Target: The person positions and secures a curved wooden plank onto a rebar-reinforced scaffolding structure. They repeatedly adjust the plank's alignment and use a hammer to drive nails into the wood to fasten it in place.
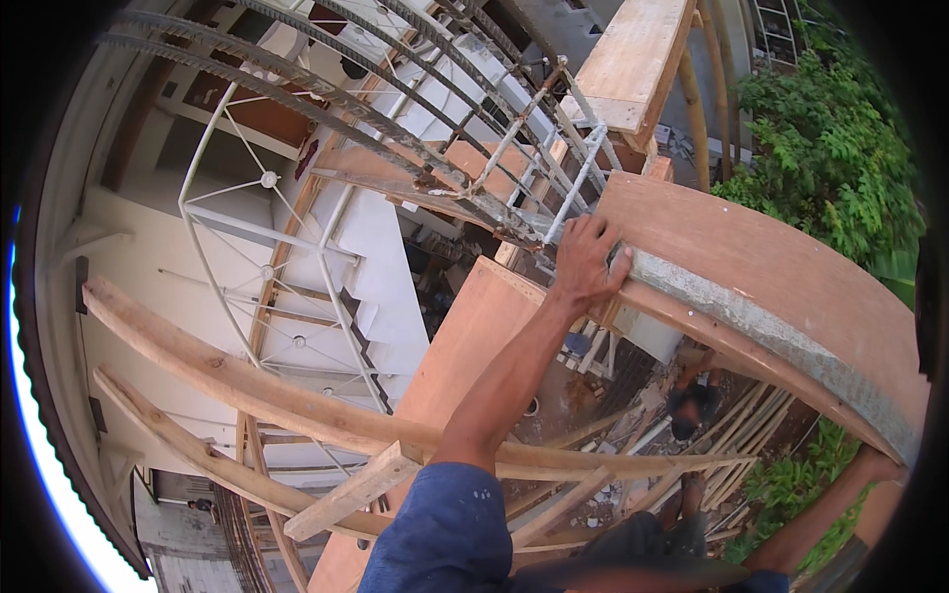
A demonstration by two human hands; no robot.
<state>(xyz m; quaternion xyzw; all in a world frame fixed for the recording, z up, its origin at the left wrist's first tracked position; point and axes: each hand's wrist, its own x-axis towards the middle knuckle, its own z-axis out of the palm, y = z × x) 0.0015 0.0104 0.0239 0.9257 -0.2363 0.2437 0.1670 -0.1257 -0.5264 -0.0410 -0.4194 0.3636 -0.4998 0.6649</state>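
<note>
Curved-looking plywood panel (771, 247) sits up and right of left hand (593, 262), long axis slanting down-right from there toward right hand (878, 465). Left hand's at upper-left end, right beside rebar cage (494, 212); right hand's way over at lower-right end. Each basically nearest its own end. Left grip: fingers partly curled, thumb on grey cement-crusted edge (756, 318), looks like it's got panel corner. Right grip: fingers mostly hidden, touching lower edge maybe, can't tell how closed. Brands, labels, writing: none I can read.
</note>
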